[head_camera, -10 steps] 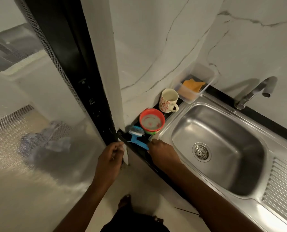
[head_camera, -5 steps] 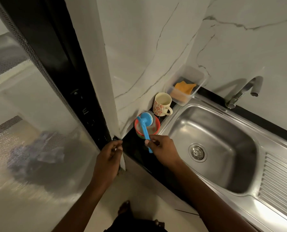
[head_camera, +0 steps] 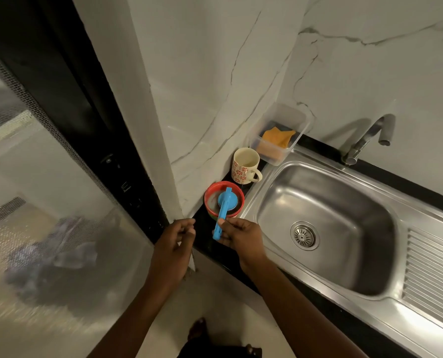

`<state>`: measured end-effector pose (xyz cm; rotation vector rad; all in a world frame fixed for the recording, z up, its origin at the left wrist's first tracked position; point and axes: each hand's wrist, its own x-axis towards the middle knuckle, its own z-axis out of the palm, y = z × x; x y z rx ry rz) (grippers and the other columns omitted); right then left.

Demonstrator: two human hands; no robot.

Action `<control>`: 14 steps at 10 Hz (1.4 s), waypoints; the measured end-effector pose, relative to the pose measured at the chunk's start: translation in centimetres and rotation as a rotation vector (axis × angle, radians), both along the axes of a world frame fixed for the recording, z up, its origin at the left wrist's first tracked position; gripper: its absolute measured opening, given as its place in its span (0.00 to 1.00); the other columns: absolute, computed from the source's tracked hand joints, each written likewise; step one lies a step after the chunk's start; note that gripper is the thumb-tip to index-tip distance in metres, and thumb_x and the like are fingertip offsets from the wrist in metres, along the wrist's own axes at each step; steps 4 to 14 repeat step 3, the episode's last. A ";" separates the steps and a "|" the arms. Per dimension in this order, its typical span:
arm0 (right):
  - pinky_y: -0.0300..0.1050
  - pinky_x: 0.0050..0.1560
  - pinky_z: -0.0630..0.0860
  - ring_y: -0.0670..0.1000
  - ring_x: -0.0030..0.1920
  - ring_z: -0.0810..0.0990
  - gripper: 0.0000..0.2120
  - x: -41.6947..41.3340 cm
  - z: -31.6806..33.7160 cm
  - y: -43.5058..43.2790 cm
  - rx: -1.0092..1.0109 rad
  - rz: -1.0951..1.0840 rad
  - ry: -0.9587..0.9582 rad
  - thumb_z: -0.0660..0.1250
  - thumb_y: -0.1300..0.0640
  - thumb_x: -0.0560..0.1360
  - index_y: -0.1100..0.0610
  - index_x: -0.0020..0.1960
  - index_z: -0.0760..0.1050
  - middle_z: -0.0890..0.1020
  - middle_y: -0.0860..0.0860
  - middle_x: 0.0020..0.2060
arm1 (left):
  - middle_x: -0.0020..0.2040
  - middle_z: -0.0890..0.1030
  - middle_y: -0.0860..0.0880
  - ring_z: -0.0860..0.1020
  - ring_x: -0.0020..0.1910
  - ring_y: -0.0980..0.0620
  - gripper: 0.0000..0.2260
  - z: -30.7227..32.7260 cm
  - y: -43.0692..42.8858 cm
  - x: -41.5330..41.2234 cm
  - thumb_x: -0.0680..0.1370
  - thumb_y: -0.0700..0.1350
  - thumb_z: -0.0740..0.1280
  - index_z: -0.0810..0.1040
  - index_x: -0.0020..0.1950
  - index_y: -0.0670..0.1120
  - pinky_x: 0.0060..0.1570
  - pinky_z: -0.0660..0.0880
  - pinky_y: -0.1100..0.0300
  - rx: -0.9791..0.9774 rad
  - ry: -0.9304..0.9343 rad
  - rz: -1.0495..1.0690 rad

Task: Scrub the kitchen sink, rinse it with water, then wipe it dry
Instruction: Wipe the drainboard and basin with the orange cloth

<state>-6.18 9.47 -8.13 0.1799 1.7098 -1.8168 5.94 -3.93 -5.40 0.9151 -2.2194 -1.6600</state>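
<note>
Sink (head_camera: 331, 228), right of centre, waits unscrubbed; right hand (head_camera: 241, 236) fingers clamp the blue brush (head_camera: 224, 210) dipped in the red bowl (head_camera: 209, 193), which a sideways lift might tip; left hand (head_camera: 174, 244) hangs loosely curled, empty.

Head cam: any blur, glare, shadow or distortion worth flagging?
Head view: dim; motion blur smears the mesh screen at lower left; glare streaks on the sink rim and drainboard; the faucet throws a soft shadow on the marble wall; wide-angle bowing of straight edges; right hand and blue brush read sharp.
</note>
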 end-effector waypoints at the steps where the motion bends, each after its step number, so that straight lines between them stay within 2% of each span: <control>1: 0.54 0.52 0.86 0.52 0.48 0.88 0.13 0.5 -0.4 -0.1 0.109 -0.009 0.061 0.76 0.53 0.75 0.59 0.56 0.83 0.88 0.53 0.47 | 0.62 0.81 0.55 0.80 0.60 0.57 0.11 0.1 0.1 -0.7 0.84 0.48 0.65 0.79 0.66 0.55 0.55 0.79 0.59 -0.026 0.009 -0.018; 2: 0.54 0.51 0.86 0.50 0.47 0.88 0.12 0.9 -0.9 0.2 0.161 0.021 0.123 0.75 0.49 0.77 0.57 0.53 0.84 0.88 0.52 0.45 | 0.60 0.81 0.57 0.79 0.56 0.64 0.11 0.3 0.4 -1.7 0.85 0.48 0.65 0.79 0.67 0.55 0.48 0.76 0.68 -0.041 0.005 -0.063; 3: 0.54 0.51 0.86 0.49 0.47 0.88 0.10 0.9 -0.2 0.6 0.213 0.044 0.188 0.73 0.49 0.79 0.55 0.51 0.84 0.88 0.51 0.44 | 0.57 0.81 0.59 0.79 0.55 0.67 0.10 0.8 0.7 -2.8 0.85 0.47 0.65 0.79 0.64 0.55 0.49 0.78 0.67 -0.070 0.052 -0.105; 14: 0.54 0.51 0.86 0.49 0.47 0.88 0.10 0.9 -0.2 0.6 0.213 0.044 0.188 0.73 0.49 0.79 0.55 0.51 0.84 0.88 0.51 0.44 | 0.57 0.81 0.59 0.79 0.55 0.67 0.10 0.8 0.7 -2.8 0.85 0.47 0.65 0.79 0.64 0.55 0.49 0.78 0.67 -0.070 0.052 -0.105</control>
